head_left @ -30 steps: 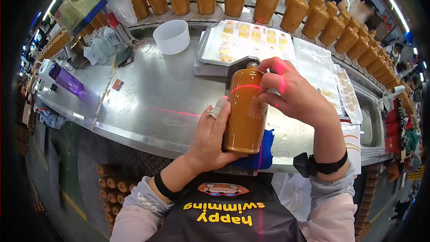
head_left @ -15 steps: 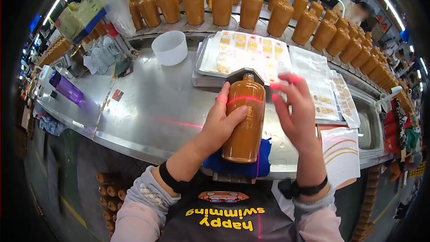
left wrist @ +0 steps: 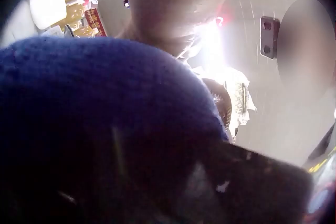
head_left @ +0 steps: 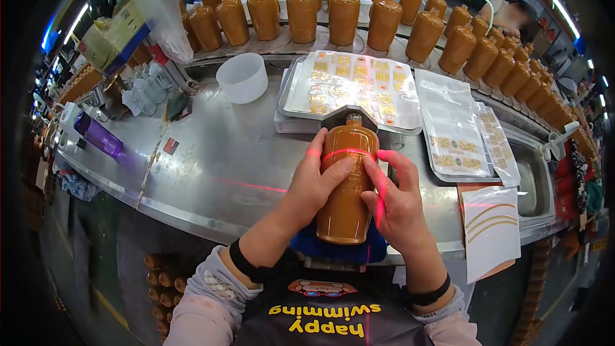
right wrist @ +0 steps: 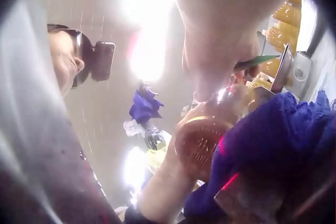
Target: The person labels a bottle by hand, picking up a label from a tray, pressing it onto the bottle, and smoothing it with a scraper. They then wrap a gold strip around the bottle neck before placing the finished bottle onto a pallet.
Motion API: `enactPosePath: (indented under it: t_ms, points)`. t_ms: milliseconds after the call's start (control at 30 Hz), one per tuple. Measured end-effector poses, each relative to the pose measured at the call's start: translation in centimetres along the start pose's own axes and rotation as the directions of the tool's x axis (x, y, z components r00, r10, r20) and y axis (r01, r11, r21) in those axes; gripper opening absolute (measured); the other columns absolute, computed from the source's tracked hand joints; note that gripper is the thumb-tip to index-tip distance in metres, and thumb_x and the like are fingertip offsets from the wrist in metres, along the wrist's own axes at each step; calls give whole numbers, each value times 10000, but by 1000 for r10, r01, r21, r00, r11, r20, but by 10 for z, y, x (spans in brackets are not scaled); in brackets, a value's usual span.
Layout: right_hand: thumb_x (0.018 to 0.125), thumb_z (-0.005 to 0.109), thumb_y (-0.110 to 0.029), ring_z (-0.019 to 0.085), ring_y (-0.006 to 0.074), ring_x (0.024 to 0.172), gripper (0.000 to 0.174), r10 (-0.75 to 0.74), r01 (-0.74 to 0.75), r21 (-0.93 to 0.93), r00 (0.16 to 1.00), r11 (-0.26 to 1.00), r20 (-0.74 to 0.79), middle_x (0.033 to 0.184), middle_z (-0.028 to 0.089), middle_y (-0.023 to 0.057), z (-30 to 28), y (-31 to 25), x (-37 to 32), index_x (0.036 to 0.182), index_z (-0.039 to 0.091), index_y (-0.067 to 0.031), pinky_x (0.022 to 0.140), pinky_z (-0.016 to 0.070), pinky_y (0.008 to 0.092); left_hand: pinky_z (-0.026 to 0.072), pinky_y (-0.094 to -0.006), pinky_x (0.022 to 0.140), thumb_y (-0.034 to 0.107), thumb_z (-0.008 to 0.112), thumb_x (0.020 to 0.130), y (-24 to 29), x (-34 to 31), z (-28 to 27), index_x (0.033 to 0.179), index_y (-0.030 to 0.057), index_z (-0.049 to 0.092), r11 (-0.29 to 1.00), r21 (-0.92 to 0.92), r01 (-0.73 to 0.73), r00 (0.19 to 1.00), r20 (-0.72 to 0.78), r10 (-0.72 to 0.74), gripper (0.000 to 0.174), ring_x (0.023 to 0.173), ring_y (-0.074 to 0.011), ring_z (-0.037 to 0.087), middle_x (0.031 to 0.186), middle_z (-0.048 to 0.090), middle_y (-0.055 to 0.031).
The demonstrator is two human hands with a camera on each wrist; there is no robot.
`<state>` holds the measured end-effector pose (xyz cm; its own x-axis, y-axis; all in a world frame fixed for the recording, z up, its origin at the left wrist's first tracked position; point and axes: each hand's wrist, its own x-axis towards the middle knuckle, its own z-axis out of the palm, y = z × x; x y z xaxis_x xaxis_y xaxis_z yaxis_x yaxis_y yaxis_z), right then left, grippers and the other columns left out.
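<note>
In the head view a glossy brown bottle (head_left: pixel 343 218) leans back on a blue cloth (head_left: pixel 307 241), its neck at a dark angular holder (head_left: pixel 367 115). The left hand (head_left: pixel 312 182) grips the bottle's left side, thumb across the front. Fingertips of the right hand (head_left: pixel 397 200) touch the front near gold lettering, under a red laser line. The right wrist view shows the bottle's round base (right wrist: pixel 199 148) beside the blue cloth (right wrist: pixel 278 134). Blue cloth (left wrist: pixel 105 87) fills much of the left wrist view, where the left hand's fingers are hidden.
Behind the bottle lies a tray of gold-and-red decals (head_left: pixel 359 83), with another decal sheet (head_left: pixel 451 134) to its right. A white tub (head_left: pixel 242 78) stands back left, a purple bottle (head_left: pixel 99 136) far left. Rows of brown bottles (head_left: pixel 344 16) line the back; a sink (head_left: pixel 532 186) is right.
Over the last second, the left hand has shifted from the bottle's lower side to its upper left. The right hand left the bottle, then came back to its front. The bottle now rests on the cloth.
</note>
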<state>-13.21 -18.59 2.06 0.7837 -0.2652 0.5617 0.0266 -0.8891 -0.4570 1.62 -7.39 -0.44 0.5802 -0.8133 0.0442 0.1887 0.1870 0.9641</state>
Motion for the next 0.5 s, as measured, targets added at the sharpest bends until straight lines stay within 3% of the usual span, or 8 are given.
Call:
enactPosePath:
  t_ms: [33,200,300,500]
  points:
    - [881,686,-136,466,358,1218,448,4,-4,8,1000,1000,1,1316,488,180,1,0,0,1310,604,-34,1036,401,423,401,-315,1052,335,664,931,-2,-1,-1,1496,-119,150,998,59,-15,1000,-2,15,888,1271,-222,487,1396,467,-212]
    - [885,678,-132,464,356,1220,458,7,-7,25,1000,1000,9,1322,485,182,2,2,0,1325,595,-37,1037,400,418,396,-313,1057,349,668,929,-4,-1,-1,1503,-117,129,1000,-8,-20,1000,9,20,915,1276,-219,486,1396,468,-212]
    - [761,769,-84,505,396,1147,553,-19,20,32,999,999,-45,1277,512,179,1,0,1,1290,611,-61,976,450,452,389,-311,1063,338,660,936,-1,-2,-3,1508,-113,104,998,-59,-8,999,37,10,917,1290,-213,471,1414,448,-206]
    - [757,769,-69,498,388,1171,586,20,-17,72,999,997,-41,1295,505,178,4,1,-4,1318,598,-79,987,445,439,377,-309,1073,321,656,940,0,-4,0,1514,-107,70,997,-75,-7,999,48,11,924,1306,-208,450,1438,418,-196]
